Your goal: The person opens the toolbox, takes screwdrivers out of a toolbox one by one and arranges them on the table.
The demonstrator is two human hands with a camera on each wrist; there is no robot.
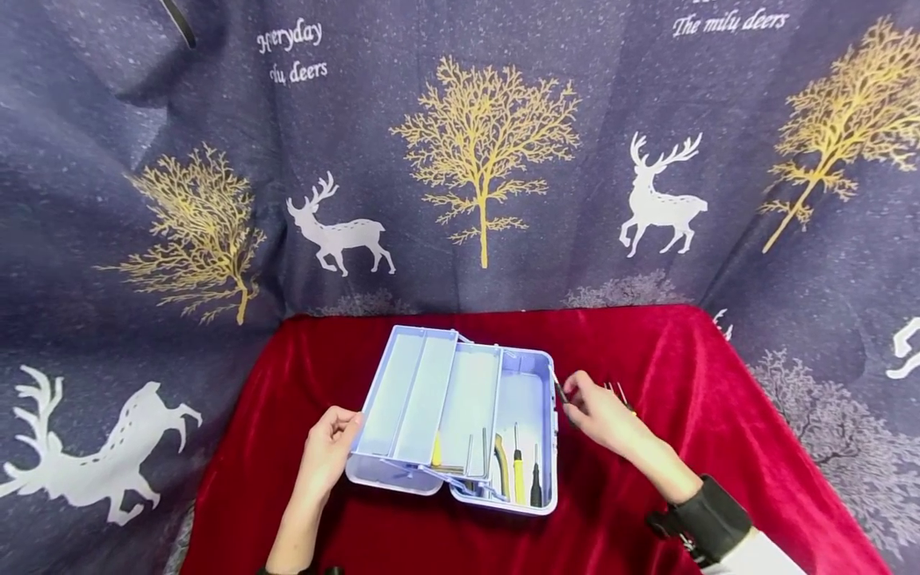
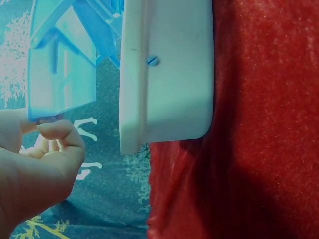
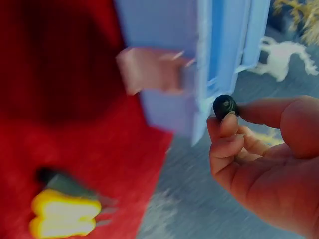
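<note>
A pale blue toolbox (image 1: pixel 528 383) stands unfolded, its stepped trays spread to the left. My left hand (image 1: pixel 327 447) grips the outer edge of the leftmost tray (image 1: pixel 391 391); in the left wrist view its thumb and curled fingers pinch the tray's corner (image 2: pixel 62 94). Beside the box's right wall, my right hand (image 1: pixel 600 411) pinches a black-handled screwdriver (image 3: pixel 225 106), seen mostly by its round handle end. Inside the box lie a yellow screwdriver (image 1: pixel 519 475), a black screwdriver (image 1: pixel 535 487) and a yellow-handled tool (image 1: pixel 501 467). A yellow handle (image 1: pixel 436 449) shows in the middle tray.
Yellow-and-black tools (image 3: pixel 65 214) with thin metal shafts lie on the red cloth (image 1: pixel 611 495), close to the right hand and partly hidden by it. A clasp (image 3: pixel 154 72) juts from the box's side. Behind the table hangs a dark curtain (image 1: pixel 431 239) with deer and trees.
</note>
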